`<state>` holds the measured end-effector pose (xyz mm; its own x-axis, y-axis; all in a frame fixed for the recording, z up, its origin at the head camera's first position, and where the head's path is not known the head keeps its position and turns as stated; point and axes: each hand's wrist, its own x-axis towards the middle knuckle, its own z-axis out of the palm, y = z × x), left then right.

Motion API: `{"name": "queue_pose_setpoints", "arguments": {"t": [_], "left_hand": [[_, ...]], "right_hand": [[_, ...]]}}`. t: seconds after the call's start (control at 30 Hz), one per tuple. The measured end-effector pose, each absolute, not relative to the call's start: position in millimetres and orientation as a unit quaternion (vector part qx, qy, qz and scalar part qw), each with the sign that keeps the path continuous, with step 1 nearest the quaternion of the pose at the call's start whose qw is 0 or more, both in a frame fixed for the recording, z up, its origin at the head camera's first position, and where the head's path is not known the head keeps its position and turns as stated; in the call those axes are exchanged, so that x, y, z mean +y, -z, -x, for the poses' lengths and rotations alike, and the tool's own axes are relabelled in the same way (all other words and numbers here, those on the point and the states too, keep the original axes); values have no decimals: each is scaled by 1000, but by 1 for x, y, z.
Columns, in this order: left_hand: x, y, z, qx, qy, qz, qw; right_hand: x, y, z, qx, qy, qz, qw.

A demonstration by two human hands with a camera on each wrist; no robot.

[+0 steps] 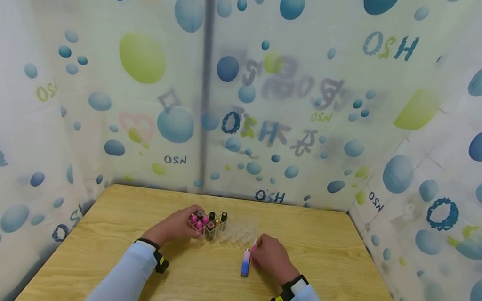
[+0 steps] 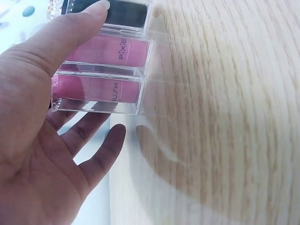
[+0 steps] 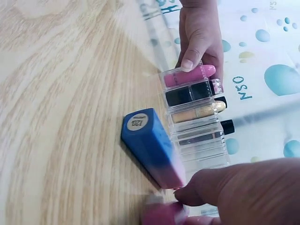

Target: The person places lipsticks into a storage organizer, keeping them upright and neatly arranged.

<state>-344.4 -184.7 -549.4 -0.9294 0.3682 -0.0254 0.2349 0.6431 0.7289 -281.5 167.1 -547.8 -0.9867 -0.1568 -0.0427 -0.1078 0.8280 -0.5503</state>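
A clear lipstick organizer (image 1: 240, 235) stands on the table, with pink, black and gold-toned lipstick tubes (image 3: 197, 110) in its left part. My left hand (image 1: 177, 223) grips the organizer's left end, its thumb across the front wall over a dark tube (image 2: 126, 14). Two pink lipsticks (image 2: 108, 89) show through the plastic below that thumb. On the right, my right hand (image 1: 271, 257) pinches a small pink lipstick (image 3: 161, 213), blurred and partly out of frame. Just left of those fingers is a blue-and-pink lipstick tube (image 1: 246, 263) on the table, a round label on its blue end.
The wooden table (image 1: 320, 279) reaches back to a patterned curtain (image 1: 245, 99) printed with blue and green dots, which also hangs along both sides. The organizer's right-hand compartments (image 3: 204, 157) look see-through.
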Motion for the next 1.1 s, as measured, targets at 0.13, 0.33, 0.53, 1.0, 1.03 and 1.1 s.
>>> {"name": "queue_pose_setpoints", "arguments": {"t": [0.13,0.33,0.53,1.0,1.03,1.1], "left_hand": [[-186,549,345,902,-388,-167,87],[-186,547,344,901,-388,-174,80],[-187,548,343,900,-391,-172,82],[-188,553,347,895,-399,-181,88],[-188,553,347,894,-399,-181,88],[-188,552,347,894,-399,-184,87]], "right_hand": [[166,547,281,962,257,84,33],[169,549,284,967,225,115,16],[179,537,284,954,279,92,58],[150,481,309,854,461,241,-27],[144,481,312,850,463,249,-33],[134,484,318,846,463,262,-41]]}}
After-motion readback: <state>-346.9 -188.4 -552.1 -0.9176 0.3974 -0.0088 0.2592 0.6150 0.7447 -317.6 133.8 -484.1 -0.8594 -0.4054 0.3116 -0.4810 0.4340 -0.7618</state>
